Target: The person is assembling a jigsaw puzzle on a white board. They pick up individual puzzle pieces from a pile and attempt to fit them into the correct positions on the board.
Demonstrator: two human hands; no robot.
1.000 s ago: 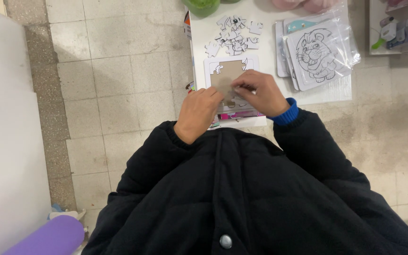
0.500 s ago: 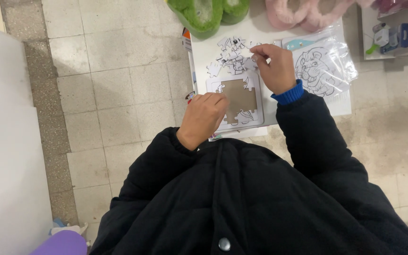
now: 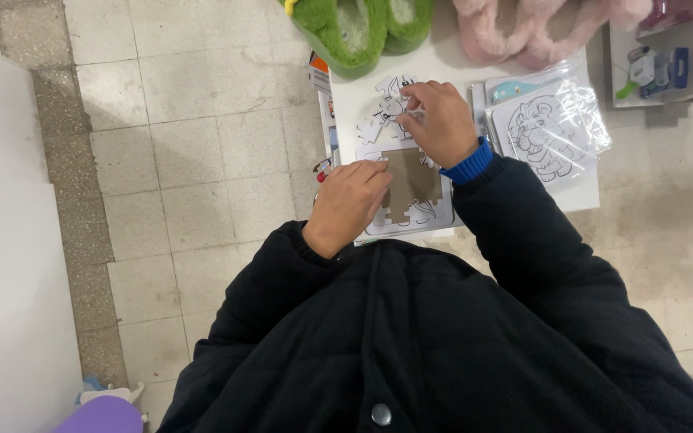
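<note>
- The puzzle tray (image 3: 411, 188), a white frame with a bare brown cardboard middle, lay on the white board (image 3: 587, 196) on the tiled floor (image 3: 186, 144), right in front of the person.
- A few joined pieces sat along the tray's lower edge; the rest of its middle was bare.
- The left hand (image 3: 346, 204) rested on the tray's left edge, fingers curled and pressing it flat; it held nothing that could be seen.
- Just above the tray lay the loose puzzle pieces (image 3: 382, 112), white with black line drawing, in a small heap.
- The right hand (image 3: 439, 120) was on that heap, fingertips pinched on one of the pieces; a blue cuff (image 3: 467, 160) showed at its wrist.
- To the right of the hand lay a clear plastic bag (image 3: 551, 132) with a lion line drawing inside, touching the board.
- At the board's left edge, a thin coloured booklet (image 3: 324, 96) stood out from under it.
- Beyond the board were green fluffy slippers (image 3: 358, 28) and, beside them, pink fluffy slippers (image 3: 523, 28).
- The black padded jacket (image 3: 443, 337) filled the lower part of the view.
</note>
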